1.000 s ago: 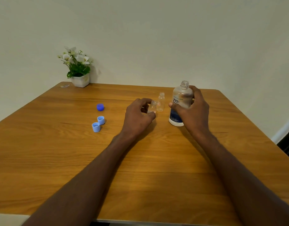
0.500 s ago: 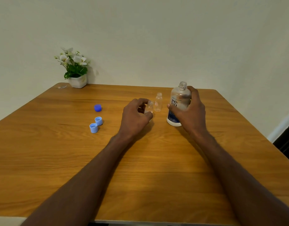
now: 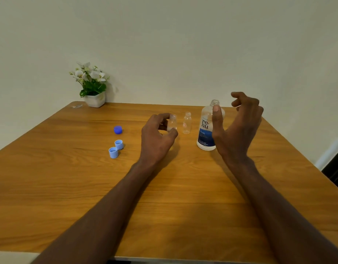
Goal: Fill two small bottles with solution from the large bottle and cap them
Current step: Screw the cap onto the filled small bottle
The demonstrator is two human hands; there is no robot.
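Note:
The large uncapped solution bottle (image 3: 205, 130), with a white and blue label, stands upright on the wooden table (image 3: 69, 187). My right hand (image 3: 238, 130) is just right of it, fingers spread and loose, with the thumb in front of the bottle's shoulder and no grip on it. My left hand (image 3: 156, 138) curls round a small clear bottle (image 3: 173, 122) that stands uncapped on the table. A second small clear bottle (image 3: 187, 123) stands uncapped between that one and the large bottle.
To the left lie a dark blue cap (image 3: 118, 129) and two light blue caps (image 3: 119, 144) (image 3: 113, 152), open side up. A potted white flower (image 3: 92, 86) sits at the far left corner against the wall. The table's right edge drops off near my right forearm.
My right hand has let go of the large bottle and opened, drawing back to its right. My left hand keeps its hold on the small bottle.

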